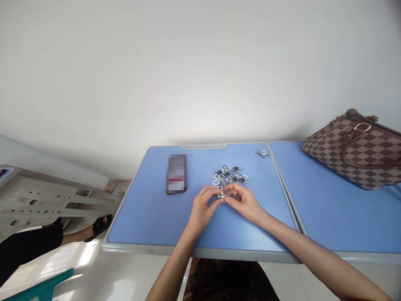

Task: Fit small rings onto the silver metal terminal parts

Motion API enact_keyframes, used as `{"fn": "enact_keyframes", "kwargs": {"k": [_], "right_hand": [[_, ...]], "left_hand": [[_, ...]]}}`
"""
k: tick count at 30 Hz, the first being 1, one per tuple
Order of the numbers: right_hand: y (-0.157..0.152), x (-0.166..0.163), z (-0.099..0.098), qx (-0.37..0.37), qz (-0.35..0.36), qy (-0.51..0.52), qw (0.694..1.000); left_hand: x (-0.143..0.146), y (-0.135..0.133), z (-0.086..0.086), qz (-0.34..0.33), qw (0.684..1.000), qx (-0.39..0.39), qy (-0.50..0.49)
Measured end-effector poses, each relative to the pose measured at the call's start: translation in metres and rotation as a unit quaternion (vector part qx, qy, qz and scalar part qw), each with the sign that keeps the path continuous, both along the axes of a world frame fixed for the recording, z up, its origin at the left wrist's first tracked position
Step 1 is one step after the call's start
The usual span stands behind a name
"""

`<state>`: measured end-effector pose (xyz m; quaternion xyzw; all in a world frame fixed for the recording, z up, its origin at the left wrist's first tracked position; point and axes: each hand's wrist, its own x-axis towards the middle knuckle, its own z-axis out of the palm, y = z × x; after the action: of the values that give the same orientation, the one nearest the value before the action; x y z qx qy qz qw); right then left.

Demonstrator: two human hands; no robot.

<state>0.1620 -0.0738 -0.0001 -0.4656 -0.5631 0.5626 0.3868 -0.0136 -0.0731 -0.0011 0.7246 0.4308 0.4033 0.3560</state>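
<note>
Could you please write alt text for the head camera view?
The left hand and right hand hold a small metal part over a blue table, beside a pile of metal parts; a phone and checkered handbag lie nearby.

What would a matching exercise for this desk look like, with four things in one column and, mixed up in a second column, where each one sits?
Things:
1. Brown checkered handbag
2. Pile of metal washers and fittings
3. Stray metal fitting
4. Blurred dark rectangular item

Places:
A. Far edge of the left blue table, apart from the pile
B. On the right blue table
C. Left of the pile, on the same table
D. Just beyond the small metal part pinched by the left hand and right hand

Pairs: 1-B, 2-D, 3-A, 4-C.
</note>
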Motion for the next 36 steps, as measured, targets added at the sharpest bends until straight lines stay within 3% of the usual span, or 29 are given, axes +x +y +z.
{"fn": "enact_keyframes", "kwargs": {"k": [6,11,16,32,36], "right_hand": [[0.002,-0.002,-0.005,0.000,-0.012,0.018,1.000],[-0.001,-0.002,-0.007,0.066,-0.048,-0.010,0.997],[-0.006,0.004,-0.010,0.153,-0.032,-0.098,0.983],[-0.005,0.011,-0.004,0.294,-0.003,-0.100,0.950],[-0.005,0.011,-0.002,0.283,-0.014,-0.110,0.953]], "left_hand": [[0.000,-0.002,-0.003,-0.002,0.999,0.037,0.011],[-0.001,-0.001,-0.002,0.007,0.999,0.020,-0.035],[-0.002,-0.001,-0.002,0.013,0.999,-0.016,-0.048],[-0.002,-0.009,-0.003,0.005,0.993,0.119,0.021],[-0.001,-0.011,-0.003,0.003,0.994,0.111,0.010]]}}
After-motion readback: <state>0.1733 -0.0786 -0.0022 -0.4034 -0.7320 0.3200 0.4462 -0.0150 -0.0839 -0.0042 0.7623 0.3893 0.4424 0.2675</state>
